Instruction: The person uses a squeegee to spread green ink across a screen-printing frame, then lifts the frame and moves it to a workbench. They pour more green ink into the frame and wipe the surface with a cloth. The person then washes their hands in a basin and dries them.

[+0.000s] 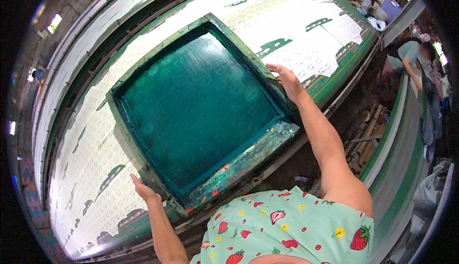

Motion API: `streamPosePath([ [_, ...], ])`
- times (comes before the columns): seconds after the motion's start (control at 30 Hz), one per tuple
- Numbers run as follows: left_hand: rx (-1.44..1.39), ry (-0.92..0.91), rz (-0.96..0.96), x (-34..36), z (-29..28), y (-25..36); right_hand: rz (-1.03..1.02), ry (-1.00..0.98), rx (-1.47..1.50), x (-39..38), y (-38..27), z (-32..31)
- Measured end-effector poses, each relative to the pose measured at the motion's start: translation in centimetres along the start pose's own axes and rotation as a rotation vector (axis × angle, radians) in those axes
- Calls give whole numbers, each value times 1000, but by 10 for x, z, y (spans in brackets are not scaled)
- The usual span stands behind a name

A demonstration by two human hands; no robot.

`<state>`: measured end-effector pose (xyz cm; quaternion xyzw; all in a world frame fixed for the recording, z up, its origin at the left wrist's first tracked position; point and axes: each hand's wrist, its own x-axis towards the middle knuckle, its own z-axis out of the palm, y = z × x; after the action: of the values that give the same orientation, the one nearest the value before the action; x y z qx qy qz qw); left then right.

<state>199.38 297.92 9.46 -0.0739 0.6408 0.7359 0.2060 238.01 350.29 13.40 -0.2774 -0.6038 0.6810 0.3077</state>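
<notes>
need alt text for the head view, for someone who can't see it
A person's left hand and right hand are at opposite sides of a large square frame with a dark green inside. It is over a long table partly covered in white patterned sheets. Another person bends forward at far right.

The long green desk carries white sheets patterned with small marks, spread to the left of the paint-smeared screen-printing frame and to its upper right.
</notes>
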Motion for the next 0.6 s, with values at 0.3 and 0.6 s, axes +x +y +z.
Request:
streamPosePath([
  [0.3,117,-64,-5,19,-3,-20,-116,-3,-647,-2,15,-19],
  [0.6,178,-44,-48,32,-8,-42,-637,-788,-1012,-164,6,130],
])
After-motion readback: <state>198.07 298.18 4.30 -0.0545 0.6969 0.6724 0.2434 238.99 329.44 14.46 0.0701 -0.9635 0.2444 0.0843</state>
